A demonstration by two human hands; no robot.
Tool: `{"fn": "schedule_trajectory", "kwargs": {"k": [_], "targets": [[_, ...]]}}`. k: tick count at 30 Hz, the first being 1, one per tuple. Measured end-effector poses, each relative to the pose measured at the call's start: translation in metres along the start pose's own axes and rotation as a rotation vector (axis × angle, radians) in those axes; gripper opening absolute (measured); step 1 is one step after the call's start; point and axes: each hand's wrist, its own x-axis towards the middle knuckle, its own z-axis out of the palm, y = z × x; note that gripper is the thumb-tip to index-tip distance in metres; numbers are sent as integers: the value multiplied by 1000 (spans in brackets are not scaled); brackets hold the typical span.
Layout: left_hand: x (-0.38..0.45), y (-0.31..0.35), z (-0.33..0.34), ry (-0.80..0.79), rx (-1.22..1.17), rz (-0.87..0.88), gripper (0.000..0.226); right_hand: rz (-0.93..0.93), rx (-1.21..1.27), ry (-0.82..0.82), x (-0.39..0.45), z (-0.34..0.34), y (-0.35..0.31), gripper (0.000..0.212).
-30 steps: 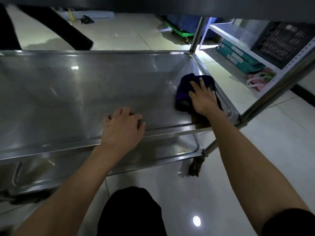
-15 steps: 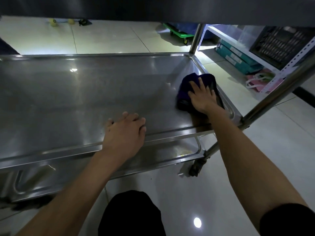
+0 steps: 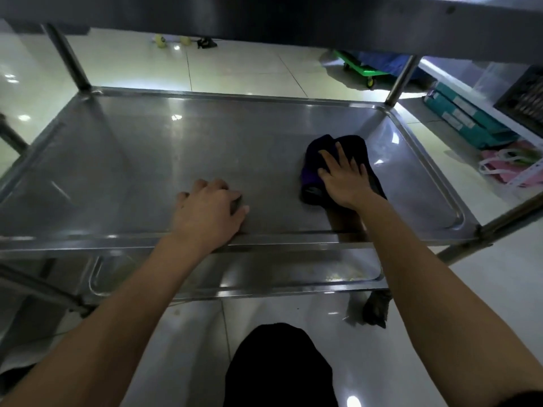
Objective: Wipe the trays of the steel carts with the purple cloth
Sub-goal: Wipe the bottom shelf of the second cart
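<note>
Cloth (image 3: pixel 335 160) of dark purple lies bunched on the middle tray (image 3: pixel 205 160) of the steel cart, toward the tray's right end and just short of the curved right wall. The right hand (image 3: pixel 342 177) lies flat on top of it, fingers (image 3: pixel 340 152) straight and slightly spread, pressing down rather than gripping; the cloth shows beyond the fingertips and to the left of the palm, and a dark strip of it trails back under the wrist toward the tray's near rim. The left hand (image 3: pixel 210 208) rests on the tray floor just inside that near rim, left of the cloth and well apart from it, knuckles up and fingers curled under with nothing in them, apparently bracing.

What the next stroke turns on, as I judge it: nearly all of the tray's unwiped-looking floor stretches away to the left of the cloth, along the tray's long axis, so the sweep would run leftward past the bracing hand, which sits in that path. Only a narrow band of tray lies between the cloth and the right wall.

Hard to make out: the cloth's folds, which merge into shadow; the left fingertips, tucked beneath the hand. The lower tray (image 3: pixel 293 277) peeks out below the near rim, mostly covered, with pale specks on it. The shelf above is cut off at the frame's top.
</note>
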Motion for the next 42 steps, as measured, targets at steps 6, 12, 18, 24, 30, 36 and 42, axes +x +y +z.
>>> {"fn": "schedule_trajectory", "kwargs": {"k": [6,12,18,24,30,36,42], "targets": [[-7,-22,-4,-38,27,52,43,-115,-3,-28,9,16,-84,58],[-17,-37,-8,-40,-1,40,43,-296,29,-79,23,42,-194,57],[-20,-49,-10,-25,-47,20,42,-298,61,-89,24,43,-201,57],[-17,-41,-9,-46,-68,-21,42,-267,64,-34,25,34,-157,57],[-12,24,-17,-23,-6,46,36,-182,55,-18,19,11,-77,58],[-20,102,8,-222,13,176,75,-39,39,21,15,-16,18,58],[-16,123,20,-168,13,176,76,133,-70,53,24,-41,123,55]]}}
